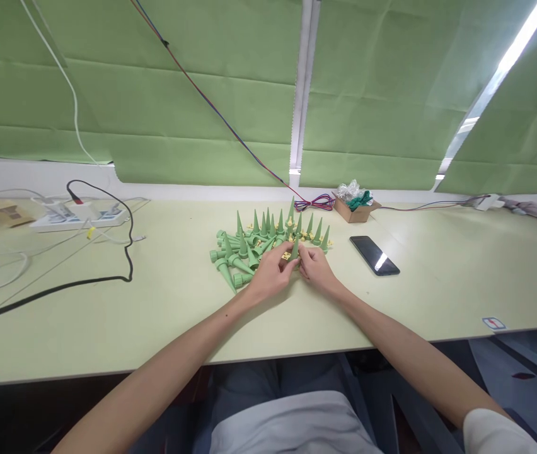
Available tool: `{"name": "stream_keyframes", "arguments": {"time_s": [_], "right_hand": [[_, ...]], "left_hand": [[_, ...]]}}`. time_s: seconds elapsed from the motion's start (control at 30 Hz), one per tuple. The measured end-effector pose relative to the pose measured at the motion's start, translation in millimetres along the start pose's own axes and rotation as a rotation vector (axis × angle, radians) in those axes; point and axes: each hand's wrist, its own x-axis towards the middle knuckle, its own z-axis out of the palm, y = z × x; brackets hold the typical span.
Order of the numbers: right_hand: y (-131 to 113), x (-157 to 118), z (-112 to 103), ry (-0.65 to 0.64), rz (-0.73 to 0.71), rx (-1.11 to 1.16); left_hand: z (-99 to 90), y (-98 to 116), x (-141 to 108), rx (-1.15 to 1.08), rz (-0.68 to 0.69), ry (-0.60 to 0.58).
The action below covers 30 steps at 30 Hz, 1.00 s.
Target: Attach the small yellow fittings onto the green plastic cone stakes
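My left hand (272, 272) is closed around a green plastic watering spike (295, 247), held with its point up. Right beside it, my right hand (316, 268) has its fingers pinched together close to the base of that spike. What those fingertips grip is too small and too covered to make out. In front of both hands lies a pile of similar green spikes (225, 272), some on their sides. Other spikes (316, 234) stand upright behind the hands, with small yellow parts (309, 236) around their bases.
A black phone (374, 255) lies to the right on the pale table (443, 271). Behind it sits a small cardboard box (354, 213) with clear and green wrapping. Coiled red-blue wire (318, 202) rests at the back. On the left are a power strip (79, 219) and a black cable (60, 289).
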Motion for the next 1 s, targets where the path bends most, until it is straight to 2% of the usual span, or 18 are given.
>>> {"name": "stream_keyframes", "arguments": {"time_s": [1.0], "right_hand": [[0.8,1.4,1.5,0.006,-0.028,-0.085]], "left_hand": [[-1.9,0.1,-0.1,0.021,-0.030,-0.034]]}}
